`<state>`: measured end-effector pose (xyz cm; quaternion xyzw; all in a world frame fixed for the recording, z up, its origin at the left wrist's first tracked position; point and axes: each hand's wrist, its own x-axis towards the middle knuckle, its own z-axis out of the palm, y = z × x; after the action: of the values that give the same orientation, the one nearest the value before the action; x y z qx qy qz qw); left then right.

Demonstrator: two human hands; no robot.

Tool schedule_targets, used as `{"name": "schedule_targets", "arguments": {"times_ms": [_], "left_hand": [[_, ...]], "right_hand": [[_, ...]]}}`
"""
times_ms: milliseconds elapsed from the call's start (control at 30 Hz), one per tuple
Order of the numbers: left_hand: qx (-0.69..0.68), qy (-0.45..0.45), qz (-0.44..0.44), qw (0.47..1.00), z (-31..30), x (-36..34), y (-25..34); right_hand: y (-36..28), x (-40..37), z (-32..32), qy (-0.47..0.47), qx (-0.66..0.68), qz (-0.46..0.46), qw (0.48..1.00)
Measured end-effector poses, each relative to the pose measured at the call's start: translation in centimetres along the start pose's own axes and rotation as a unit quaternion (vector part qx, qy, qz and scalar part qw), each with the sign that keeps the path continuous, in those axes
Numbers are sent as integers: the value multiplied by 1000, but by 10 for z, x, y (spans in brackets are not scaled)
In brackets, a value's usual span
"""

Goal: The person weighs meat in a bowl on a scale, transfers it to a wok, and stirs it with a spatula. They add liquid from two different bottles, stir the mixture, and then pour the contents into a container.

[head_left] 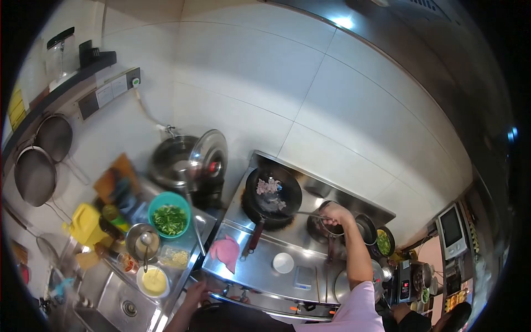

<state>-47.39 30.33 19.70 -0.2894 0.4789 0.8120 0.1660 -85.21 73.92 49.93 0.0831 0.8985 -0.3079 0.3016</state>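
Observation:
My right hand (pixel 335 216) is closed around the thin handle of a long metal utensil (pixel 307 213), which reaches left toward the wok; its working end is hard to make out. Pale pinkish meat pieces (pixel 269 186) lie in the dark wok (pixel 289 193), which sits on the left burner with its wooden handle toward me. Behind my right hand is a second pan (pixel 316 227), partly hidden. Low in view, my left hand (pixel 194 292) is at the stove's front left edge, near the knobs; its fingers are blurred. A pink cloth (pixel 225 252) rests on the steel top.
A white bowl (pixel 283 263) and a small scale (pixel 303 278) stand before the burners. Left are a teal bowl of chopped greens (pixel 169 216), a yellow-filled bowl (pixel 154 281) and the sink (pixel 119 296). Another person's dark sleeve (pixel 415 321) shows at lower right.

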Motion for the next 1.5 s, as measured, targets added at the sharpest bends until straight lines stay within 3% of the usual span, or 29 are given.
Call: {"name": "schedule_targets", "arguments": {"times_ms": [133,267,367,467,500,600,633,733,833,933,1067,1133,1233,1333,1367,1400,1500], "left_hand": [[-12,21,6,1000,1,-5,-5],[-29,16,15,999,7,-10,1],[-23,21,15,999,12,-15,6],[-21,12,4,1000,14,-17,7],[-23,8,1,1000,15,-16,7],[-23,-1,4,1000,16,-18,10],[-25,3,2,1000,13,-15,8],[-38,19,6,999,5,-8,6],[-56,28,19,998,5,-14,16],[-62,28,36,997,-7,-9,11],[-14,39,89,995,-5,-34,41],[-6,60,123,991,-8,-37,53],[-47,105,159,981,-31,-46,65],[-61,156,285,944,-61,-59,82],[-32,200,318,926,-66,-69,95],[-2,254,348,902,-76,-84,109],[-58,398,408,820,-117,-105,128]], "right_hand": [[15,69,0,-23,93,32,995],[-5,119,35,26,214,-41,976],[-28,131,46,53,90,-162,981],[-64,95,65,80,-161,-170,969],[-69,83,73,113,-283,-198,932],[-38,84,92,165,-469,-245,832],[-41,64,91,135,-505,-235,819],[-57,-10,84,123,-513,-153,835],[-60,-59,76,89,-533,-142,829],[-44,-54,89,88,-484,-158,856],[-11,21,119,159,-369,-130,906],[-6,41,125,221,-307,-114,919],[3,54,129,225,-306,-109,918],[15,33,110,168,-374,-154,899],[17,28,96,153,-423,-194,872],[6,11,83,139,-480,-140,855],[-43,-61,62,160,-485,-171,842]]}}
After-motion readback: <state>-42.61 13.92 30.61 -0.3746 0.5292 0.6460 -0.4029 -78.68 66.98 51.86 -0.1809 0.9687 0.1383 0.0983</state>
